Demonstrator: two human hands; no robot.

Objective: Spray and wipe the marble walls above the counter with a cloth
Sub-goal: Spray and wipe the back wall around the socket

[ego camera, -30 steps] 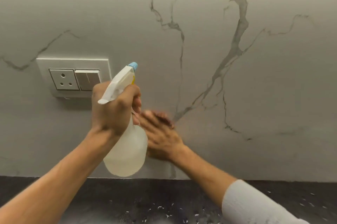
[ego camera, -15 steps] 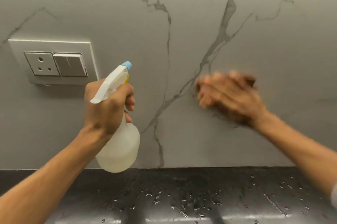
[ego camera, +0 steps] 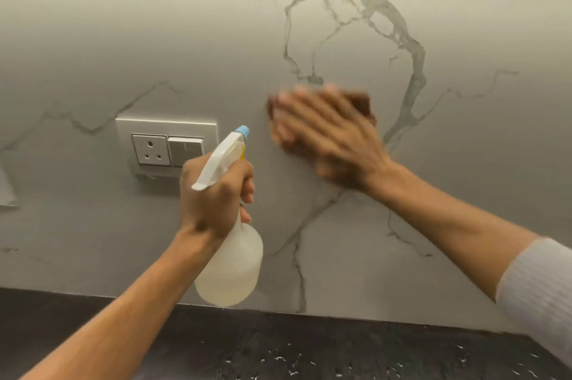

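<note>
Left hand (ego camera: 213, 194): fingers curled fully round the neck of the translucent spray bottle (ego camera: 232, 268), which is held clear of the wall with its blue-tipped nozzle (ego camera: 242, 131) aimed up and to the right. Right hand (ego camera: 328, 138): flat, fingers straight and spread, pressing a brown cloth (ego camera: 362, 102) against the marble wall (ego camera: 154, 39); the hand is motion-blurred. The cloth shows only at the fingertips and the upper right edge of the hand, just right of the nozzle and between two grey veins. A socket and switch plate (ego camera: 151, 149) sits left of the bottle. Bare wall extends above and to the right. The dark counter (ego camera: 340, 348) edge runs below, speckled with droplets.
</note>
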